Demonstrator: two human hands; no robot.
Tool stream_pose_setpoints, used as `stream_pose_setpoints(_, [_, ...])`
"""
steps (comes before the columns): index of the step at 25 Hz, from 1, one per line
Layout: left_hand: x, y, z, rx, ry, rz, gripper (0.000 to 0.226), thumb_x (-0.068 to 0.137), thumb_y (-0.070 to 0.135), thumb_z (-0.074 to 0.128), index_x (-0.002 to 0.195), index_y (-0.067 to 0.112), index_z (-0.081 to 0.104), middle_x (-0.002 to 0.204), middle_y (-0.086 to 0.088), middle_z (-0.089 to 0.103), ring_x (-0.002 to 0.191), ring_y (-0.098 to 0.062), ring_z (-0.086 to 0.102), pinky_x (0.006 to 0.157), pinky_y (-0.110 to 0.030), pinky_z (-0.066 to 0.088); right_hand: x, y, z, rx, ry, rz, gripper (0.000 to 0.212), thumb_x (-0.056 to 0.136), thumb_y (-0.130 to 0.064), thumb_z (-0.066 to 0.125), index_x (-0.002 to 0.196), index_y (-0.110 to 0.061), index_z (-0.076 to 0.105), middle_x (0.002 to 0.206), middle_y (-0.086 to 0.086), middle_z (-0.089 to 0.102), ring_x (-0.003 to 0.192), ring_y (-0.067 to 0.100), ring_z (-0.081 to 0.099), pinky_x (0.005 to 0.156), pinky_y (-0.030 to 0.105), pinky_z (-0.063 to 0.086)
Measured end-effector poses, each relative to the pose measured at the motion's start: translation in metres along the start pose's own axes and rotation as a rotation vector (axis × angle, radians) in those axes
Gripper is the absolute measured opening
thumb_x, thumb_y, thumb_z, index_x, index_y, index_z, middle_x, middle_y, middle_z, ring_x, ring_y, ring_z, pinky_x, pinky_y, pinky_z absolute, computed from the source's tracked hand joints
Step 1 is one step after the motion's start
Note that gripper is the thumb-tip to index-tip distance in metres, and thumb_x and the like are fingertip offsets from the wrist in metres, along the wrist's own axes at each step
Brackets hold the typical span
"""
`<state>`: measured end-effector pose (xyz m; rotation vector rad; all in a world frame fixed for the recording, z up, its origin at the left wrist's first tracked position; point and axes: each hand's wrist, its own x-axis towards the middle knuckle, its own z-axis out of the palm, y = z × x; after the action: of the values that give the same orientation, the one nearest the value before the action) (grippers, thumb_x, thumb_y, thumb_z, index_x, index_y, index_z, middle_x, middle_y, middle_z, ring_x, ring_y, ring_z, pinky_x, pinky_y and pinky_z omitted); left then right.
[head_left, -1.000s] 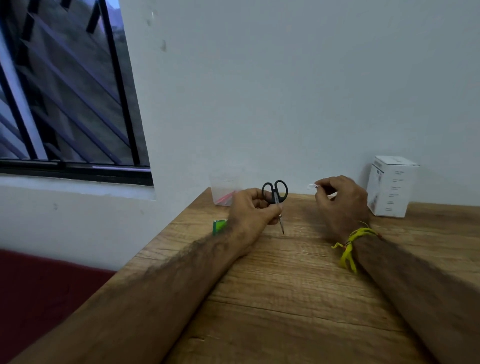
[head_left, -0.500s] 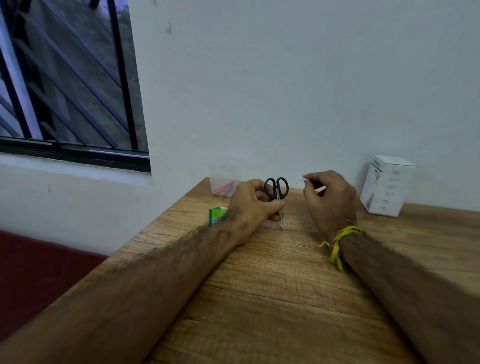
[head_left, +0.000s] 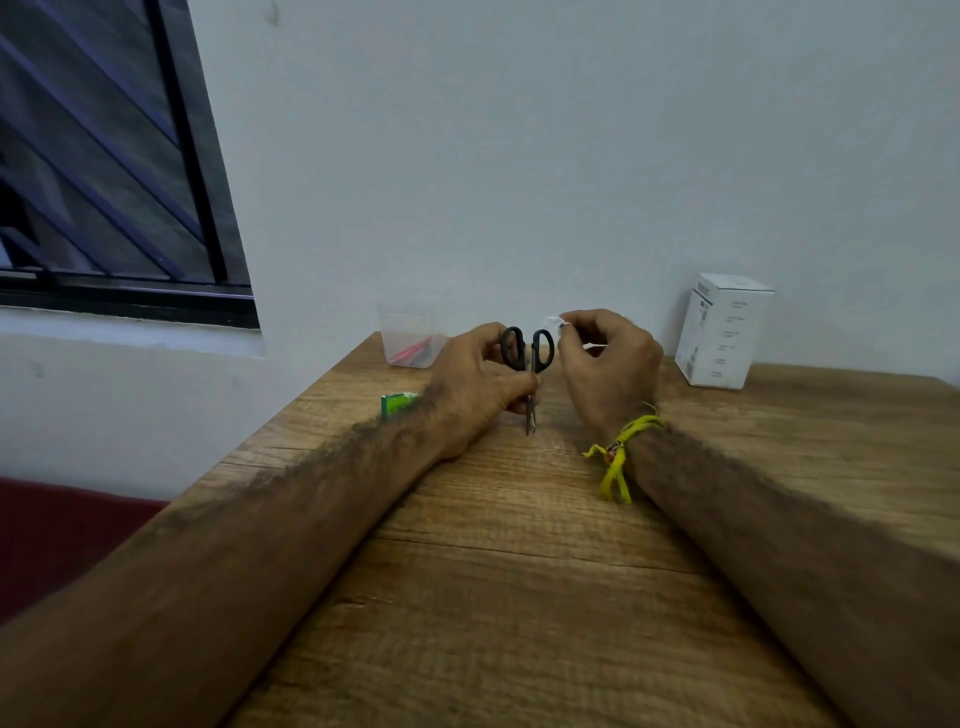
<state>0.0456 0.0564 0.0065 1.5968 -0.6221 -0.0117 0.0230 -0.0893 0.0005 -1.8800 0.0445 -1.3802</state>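
Scissors (head_left: 529, 364): small, black handles uppermost, blades closed, pointing down. Left hand (head_left: 480, 387) grips them mid-length, fingers curled. Right hand (head_left: 605, 364) pinches a white scrap (head_left: 553, 321).

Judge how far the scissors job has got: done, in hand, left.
Done: both things are taken up. In hand: left hand grips the scissors at the blades, tips down; right hand pinches a white scrap beside the handles. Left: probably the cutting; the loops look empty.
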Motion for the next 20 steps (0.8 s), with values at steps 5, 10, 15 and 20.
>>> stream_pose_setpoints(5, [0.000, -0.004, -0.002, -0.081, 0.018, -0.001, 0.025, 0.080, -0.010, 0.076, 0.096, 0.002, 0.060, 0.087, -0.013, 0.073, 0.071, -0.026, 0.074, 0.060, -0.032, 0.060, -0.003, -0.004, -0.001, -0.035, -0.023, -0.126, 0.011, 0.084, -0.005, 0.069, 0.092, -0.008, 0.076, 0.086, 0.003, 0.073, 0.072, 0.010, 0.064, 0.062, 0.007, 0.048])
stream_pose_setpoints(10, [0.004, -0.011, -0.002, -0.137, 0.028, -0.013, 0.037, 0.077, -0.006, 0.081, 0.106, 0.000, 0.060, 0.088, -0.015, 0.076, 0.078, -0.027, 0.076, 0.061, -0.032, 0.060, -0.003, 0.002, 0.001, -0.110, -0.116, -0.357, 0.012, 0.087, -0.005, 0.062, 0.094, -0.005, 0.073, 0.091, 0.006, 0.070, 0.082, 0.021, 0.066, 0.069, 0.040, 0.056])
stream_pose_setpoints(15, [0.003, -0.015, 0.001, -0.139, 0.017, 0.010, 0.030, 0.080, -0.006, 0.078, 0.108, -0.002, 0.068, 0.092, -0.017, 0.077, 0.080, -0.024, 0.076, 0.063, -0.031, 0.061, -0.003, 0.006, 0.000, -0.260, -0.133, -0.472, 0.012, 0.090, -0.006, 0.060, 0.095, -0.003, 0.070, 0.093, 0.009, 0.063, 0.088, 0.028, 0.060, 0.077, 0.042, 0.050])
stream_pose_setpoints(20, [0.004, -0.017, 0.001, -0.116, 0.014, 0.028, 0.021, 0.080, -0.005, 0.078, 0.101, -0.003, 0.072, 0.089, -0.020, 0.076, 0.078, -0.025, 0.076, 0.067, -0.035, 0.063, -0.002, 0.004, -0.001, -0.313, -0.121, -0.525, 0.011, 0.090, -0.008, 0.061, 0.092, -0.002, 0.070, 0.090, 0.011, 0.062, 0.084, 0.029, 0.060, 0.077, 0.037, 0.047])
